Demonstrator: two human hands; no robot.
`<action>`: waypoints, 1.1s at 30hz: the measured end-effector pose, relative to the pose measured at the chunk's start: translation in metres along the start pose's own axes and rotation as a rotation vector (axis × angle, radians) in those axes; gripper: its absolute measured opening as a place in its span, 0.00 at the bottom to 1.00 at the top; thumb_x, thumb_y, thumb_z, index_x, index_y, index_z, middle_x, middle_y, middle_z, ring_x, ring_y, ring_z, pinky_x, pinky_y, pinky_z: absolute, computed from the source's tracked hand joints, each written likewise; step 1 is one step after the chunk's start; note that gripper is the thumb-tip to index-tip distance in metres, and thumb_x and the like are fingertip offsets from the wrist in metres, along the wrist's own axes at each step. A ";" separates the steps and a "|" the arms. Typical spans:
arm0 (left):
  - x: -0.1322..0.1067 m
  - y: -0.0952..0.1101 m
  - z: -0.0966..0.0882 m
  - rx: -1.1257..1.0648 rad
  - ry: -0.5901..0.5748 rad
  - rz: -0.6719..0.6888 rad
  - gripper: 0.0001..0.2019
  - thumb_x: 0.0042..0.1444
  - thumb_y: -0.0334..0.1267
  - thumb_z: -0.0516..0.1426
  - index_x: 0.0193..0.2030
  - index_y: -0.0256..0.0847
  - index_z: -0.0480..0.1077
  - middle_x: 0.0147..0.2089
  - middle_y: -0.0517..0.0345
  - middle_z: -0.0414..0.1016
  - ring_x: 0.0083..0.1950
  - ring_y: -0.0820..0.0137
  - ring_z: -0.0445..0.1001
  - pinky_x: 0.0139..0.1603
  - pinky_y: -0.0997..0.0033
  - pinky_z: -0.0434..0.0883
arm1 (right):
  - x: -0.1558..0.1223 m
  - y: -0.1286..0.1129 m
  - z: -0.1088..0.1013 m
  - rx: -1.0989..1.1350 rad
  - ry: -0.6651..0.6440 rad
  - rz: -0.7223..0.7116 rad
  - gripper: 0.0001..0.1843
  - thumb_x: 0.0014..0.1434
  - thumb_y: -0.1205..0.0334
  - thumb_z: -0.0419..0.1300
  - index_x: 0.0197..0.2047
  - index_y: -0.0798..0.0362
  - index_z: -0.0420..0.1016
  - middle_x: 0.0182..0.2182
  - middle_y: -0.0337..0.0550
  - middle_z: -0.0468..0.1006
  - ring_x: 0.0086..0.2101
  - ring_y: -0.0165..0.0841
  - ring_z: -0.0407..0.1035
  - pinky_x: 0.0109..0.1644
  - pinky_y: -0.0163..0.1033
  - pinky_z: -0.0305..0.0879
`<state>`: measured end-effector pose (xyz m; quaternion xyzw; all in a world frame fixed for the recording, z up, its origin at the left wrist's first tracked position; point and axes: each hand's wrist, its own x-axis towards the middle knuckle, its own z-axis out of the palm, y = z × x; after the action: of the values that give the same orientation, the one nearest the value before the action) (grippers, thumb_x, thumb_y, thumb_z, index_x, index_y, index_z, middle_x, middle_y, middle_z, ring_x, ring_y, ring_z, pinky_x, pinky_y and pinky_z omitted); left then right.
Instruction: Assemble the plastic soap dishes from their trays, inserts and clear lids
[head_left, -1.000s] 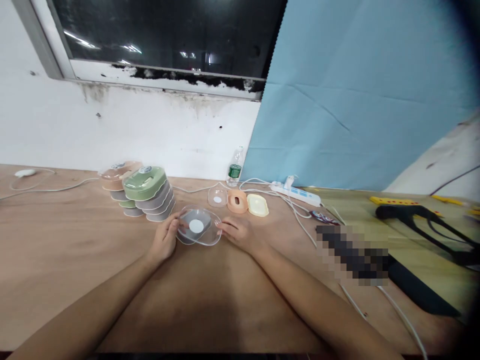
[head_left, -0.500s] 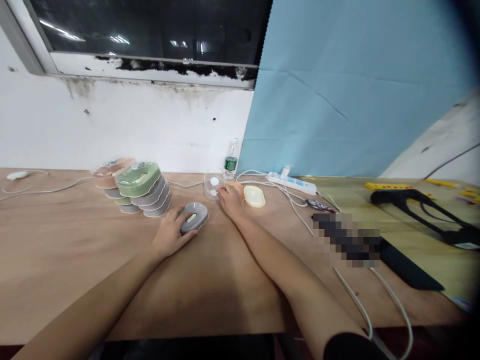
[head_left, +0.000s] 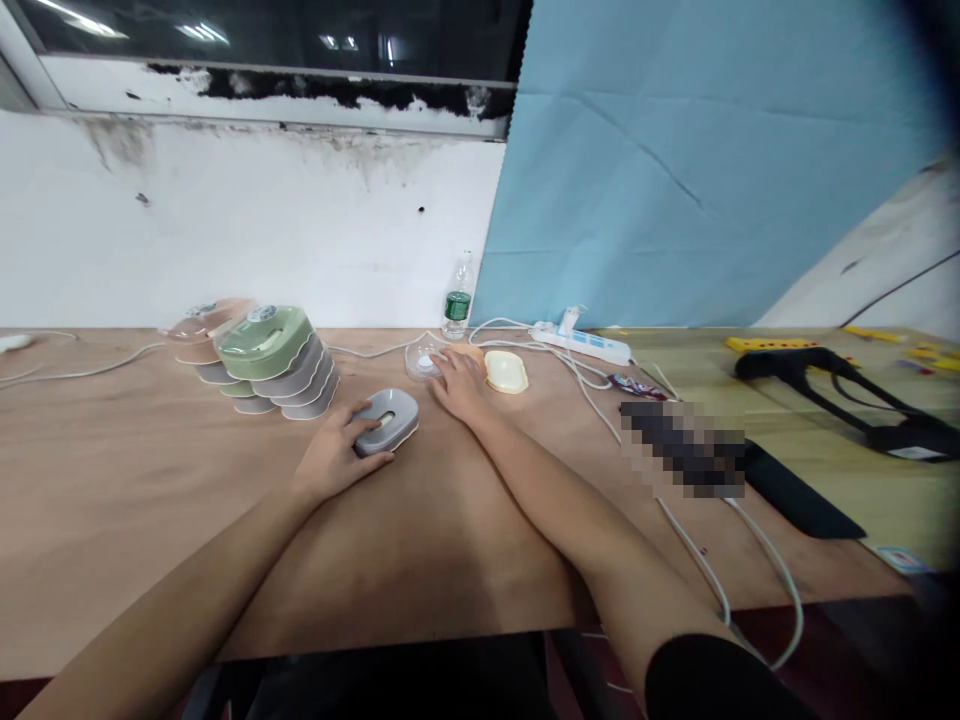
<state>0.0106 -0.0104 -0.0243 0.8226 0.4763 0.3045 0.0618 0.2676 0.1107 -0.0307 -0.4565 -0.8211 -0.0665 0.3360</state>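
Observation:
My left hand [head_left: 335, 448] rests around the near left side of a grey, rounded plastic box [head_left: 403, 412] with a slot in its top, the thumb along its front edge and the fingers over it. My right hand [head_left: 459, 385] reaches forward with fingers spread, over a clear plastic cover [head_left: 414, 358] and an orange plastic piece [head_left: 474, 353]. The cover lies low on the table and bears a round white mark; the fingers partly hide it. A pale yellow dish [head_left: 507, 371] lies just right of that hand.
Stacked green and grey boxes [head_left: 300, 375] and a pinkish box [head_left: 202, 325] stand left. Behind are a water bottle [head_left: 457, 300] and a white power strip [head_left: 585, 345]. Cables, a black pad [head_left: 802, 490] and a black strap-like frame [head_left: 832, 390] lie right.
The clear cover, which stood higher beside my right hand, now lies lower and flatter. My right fingers have spread. The view has tipped down; my left hand stays at the grey box.

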 end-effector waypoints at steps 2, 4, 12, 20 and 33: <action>0.000 0.001 -0.002 -0.016 0.035 -0.003 0.22 0.52 0.54 0.60 0.49 0.45 0.72 0.61 0.49 0.63 0.61 0.55 0.64 0.62 0.52 0.64 | -0.002 -0.004 -0.004 0.028 0.029 -0.028 0.23 0.61 0.59 0.55 0.59 0.53 0.67 0.57 0.53 0.67 0.55 0.45 0.58 0.60 0.53 0.53; 0.000 0.003 -0.005 -0.031 0.078 -0.019 0.21 0.53 0.53 0.59 0.49 0.44 0.73 0.60 0.48 0.63 0.61 0.56 0.65 0.62 0.54 0.63 | -0.005 -0.008 -0.009 0.057 0.033 -0.077 0.21 0.62 0.59 0.54 0.58 0.53 0.67 0.55 0.52 0.68 0.55 0.43 0.59 0.60 0.51 0.55; -0.002 0.000 -0.011 -0.304 0.182 -0.051 0.23 0.61 0.54 0.49 0.49 0.38 0.71 0.53 0.46 0.71 0.52 0.58 0.71 0.52 0.61 0.69 | -0.012 -0.024 -0.006 0.098 0.115 -0.452 0.25 0.62 0.60 0.54 0.62 0.51 0.60 0.52 0.52 0.71 0.52 0.41 0.64 0.55 0.49 0.63; -0.004 -0.015 0.003 -0.761 0.309 -0.392 0.34 0.62 0.62 0.40 0.29 0.34 0.73 0.20 0.55 0.71 0.23 0.68 0.68 0.23 0.71 0.64 | -0.012 -0.037 -0.009 0.079 0.165 -0.598 0.18 0.62 0.57 0.57 0.56 0.46 0.69 0.50 0.49 0.73 0.48 0.38 0.68 0.50 0.44 0.67; -0.001 -0.006 -0.010 -0.420 0.303 -0.236 0.19 0.61 0.53 0.50 0.37 0.39 0.71 0.29 0.56 0.73 0.30 0.70 0.70 0.32 0.70 0.67 | -0.007 0.002 -0.003 0.106 0.353 -0.101 0.10 0.61 0.59 0.56 0.41 0.51 0.77 0.33 0.45 0.73 0.38 0.38 0.66 0.45 0.44 0.63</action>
<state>0.0002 -0.0093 -0.0192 0.6757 0.4991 0.5066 0.1941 0.2730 0.1063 -0.0332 -0.3778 -0.7736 -0.1191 0.4947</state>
